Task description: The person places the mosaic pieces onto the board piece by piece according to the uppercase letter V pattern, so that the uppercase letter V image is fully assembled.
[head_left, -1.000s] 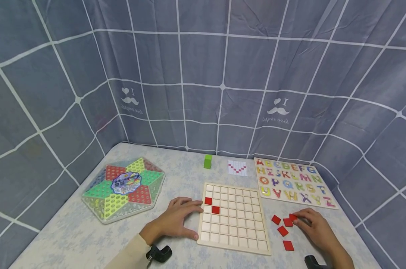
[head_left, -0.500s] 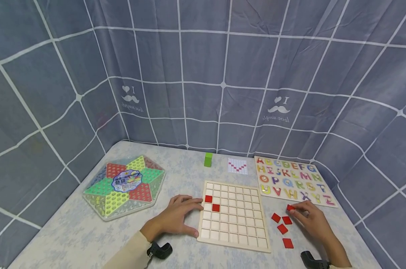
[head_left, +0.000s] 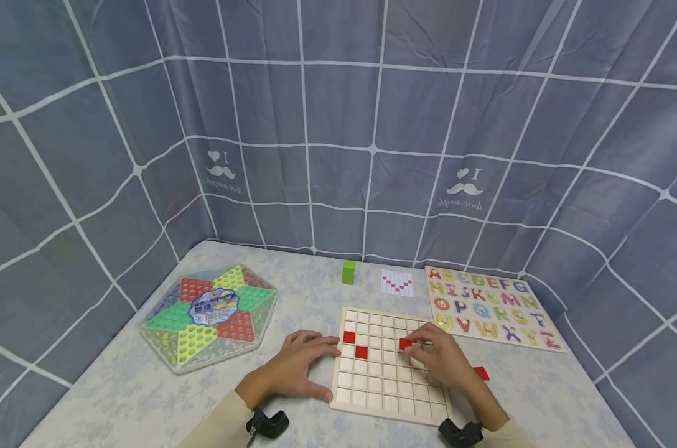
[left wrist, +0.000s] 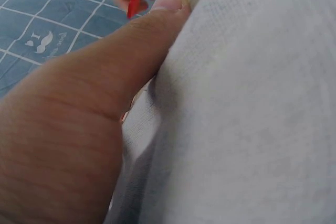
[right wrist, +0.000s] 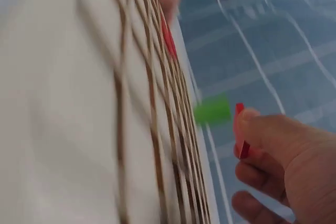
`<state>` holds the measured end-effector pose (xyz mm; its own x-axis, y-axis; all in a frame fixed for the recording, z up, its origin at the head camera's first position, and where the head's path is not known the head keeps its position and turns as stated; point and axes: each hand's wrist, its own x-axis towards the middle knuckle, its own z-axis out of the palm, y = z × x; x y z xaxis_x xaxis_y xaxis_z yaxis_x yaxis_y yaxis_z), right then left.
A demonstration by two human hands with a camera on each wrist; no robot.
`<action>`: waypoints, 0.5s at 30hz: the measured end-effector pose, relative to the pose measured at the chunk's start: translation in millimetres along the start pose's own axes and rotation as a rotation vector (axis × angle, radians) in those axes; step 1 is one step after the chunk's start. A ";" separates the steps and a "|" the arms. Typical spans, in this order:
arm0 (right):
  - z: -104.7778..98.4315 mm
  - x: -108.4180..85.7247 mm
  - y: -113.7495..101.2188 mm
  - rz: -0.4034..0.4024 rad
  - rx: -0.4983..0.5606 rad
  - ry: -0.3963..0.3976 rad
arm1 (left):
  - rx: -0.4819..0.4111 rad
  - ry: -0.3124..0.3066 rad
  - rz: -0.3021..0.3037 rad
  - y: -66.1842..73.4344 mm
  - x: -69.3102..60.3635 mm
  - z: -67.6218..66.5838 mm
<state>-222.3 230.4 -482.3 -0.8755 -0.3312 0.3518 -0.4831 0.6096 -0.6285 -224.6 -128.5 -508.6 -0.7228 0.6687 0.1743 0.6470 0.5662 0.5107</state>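
Observation:
Above the right part of the wooden grid board (head_left: pixel 374 384), my right hand (head_left: pixel 443 359) pinches a red square tile (head_left: pixel 405 343) between thumb and fingers. That tile (right wrist: pixel 244 149) stands on edge in the right wrist view, held off the board. Two other red tiles lie in the grid near its left side, one (head_left: pixel 349 337) in the leftmost column and one (head_left: pixel 361 352) diagonally below it. My left hand (head_left: pixel 294 368) rests on the table with thumb and fingertips spread against the board's left edge. Beside my right forearm a loose red tile (head_left: pixel 481 373) shows partly.
Behind the board are a green block (head_left: pixel 348 272) and a card with a pink V-shaped pattern (head_left: pixel 397 283). An alphabet board (head_left: pixel 492 306) lies at the back right, a hexagonal Chinese checkers set (head_left: pixel 212 317) at the left. A grid-patterned curtain (head_left: pixel 338 174) surrounds the table.
My right hand has picked up a red tile from the loose ones on the right and carried it left over the board. Its arm now covers most of that group. My left hand has stayed put.

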 end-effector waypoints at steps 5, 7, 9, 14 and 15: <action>28.4 6.7 -25.0 -0.048 0.035 -0.117 | -0.005 -0.004 0.001 -1.0 0.2 -0.8; 36.2 4.5 -29.0 -0.042 0.024 -0.147 | -0.004 -0.010 -0.005 -1.0 -0.1 -0.3; 41.1 1.5 -30.1 -0.046 -0.001 -0.150 | -0.005 -0.011 -0.010 -0.7 -0.1 0.5; 44.8 0.2 -29.3 -0.062 -0.030 -0.129 | 0.000 -0.004 -0.011 -0.5 0.2 0.4; 44.8 0.9 -29.0 -0.063 -0.031 -0.130 | 0.000 -0.003 -0.010 -0.5 0.3 0.4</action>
<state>-209.3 180.2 -494.8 -0.8381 -0.4586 0.2954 -0.5380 0.6058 -0.5861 -225.0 -128.5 -509.1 -0.7287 0.6644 0.1661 0.6394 0.5730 0.5127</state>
